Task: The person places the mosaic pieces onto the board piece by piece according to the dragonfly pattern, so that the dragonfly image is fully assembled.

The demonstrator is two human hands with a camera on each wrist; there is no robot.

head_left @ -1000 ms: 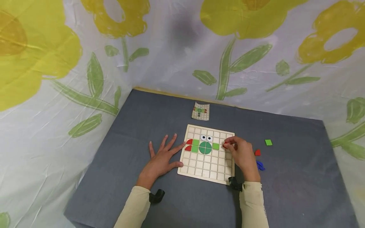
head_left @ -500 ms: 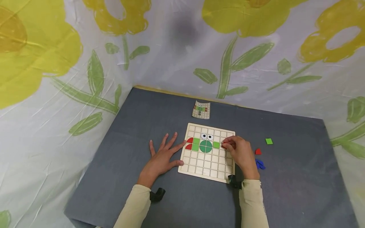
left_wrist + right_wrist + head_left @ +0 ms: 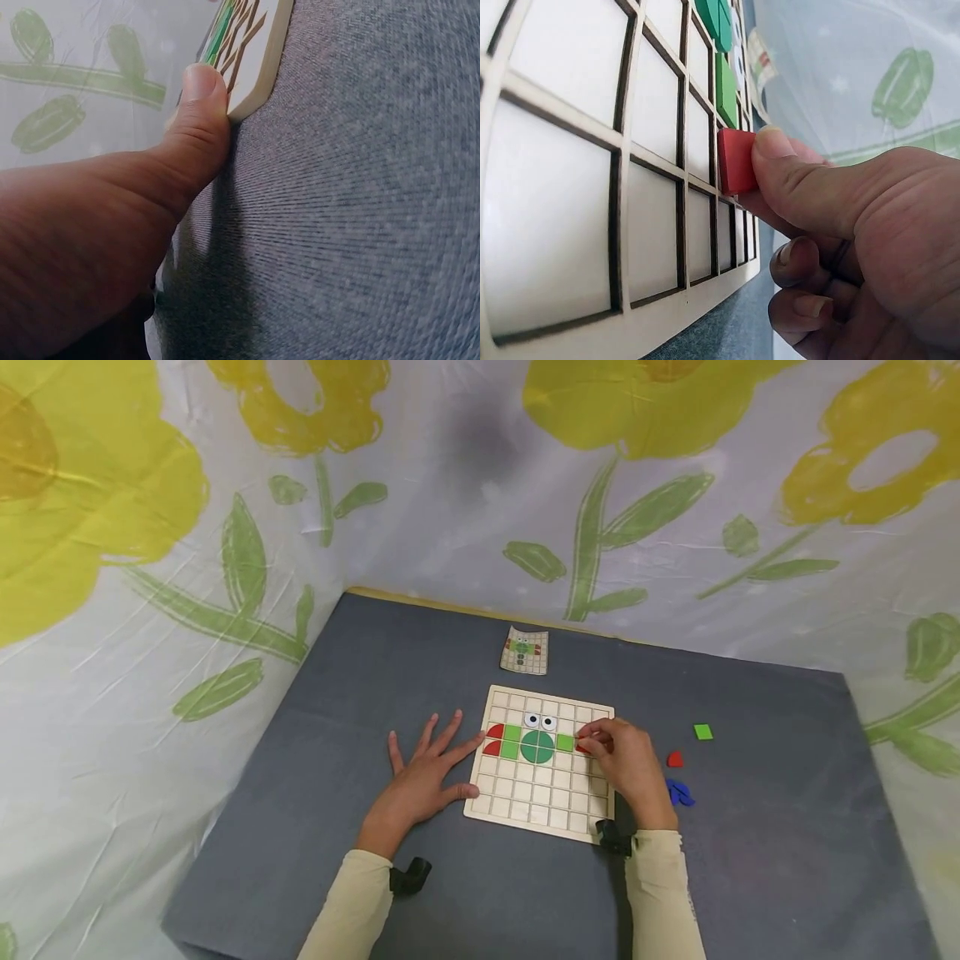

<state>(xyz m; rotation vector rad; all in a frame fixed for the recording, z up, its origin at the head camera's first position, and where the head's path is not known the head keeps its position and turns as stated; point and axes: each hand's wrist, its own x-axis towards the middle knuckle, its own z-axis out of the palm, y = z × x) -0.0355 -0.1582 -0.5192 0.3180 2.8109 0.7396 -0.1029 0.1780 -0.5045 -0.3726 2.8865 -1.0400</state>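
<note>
A wooden grid board [image 3: 540, 812] lies on the table. Its cells hold green squares [image 3: 510, 741], red quarter-circle tiles [image 3: 492, 747], a dark green circle [image 3: 537, 747] and two eye tiles [image 3: 540, 722]. My left hand [image 3: 420, 789] is spread flat at the board's left side, index finger and thumb touching its edge; in the left wrist view the thumb [image 3: 201, 101] rests against the board's corner. Between thumb and fingers, my right hand [image 3: 626, 760] pinches a red tile [image 3: 737, 160] at a cell just right of the single green square [image 3: 726, 90]. The fingers partly cover this tile.
Right of the board lie a loose green square [image 3: 702, 732], a red tile [image 3: 676, 759] and some blue pieces [image 3: 679, 792]. Behind the board stands a slightly curled picture card [image 3: 524, 651] with a similar pattern. A flower-painted cloth [image 3: 450, 527] hangs behind the grey table [image 3: 787, 827].
My right hand has shifted slightly left over the board with the red tile, bringing it closer to the green square. The left hand stays in place at the board's edge.
</note>
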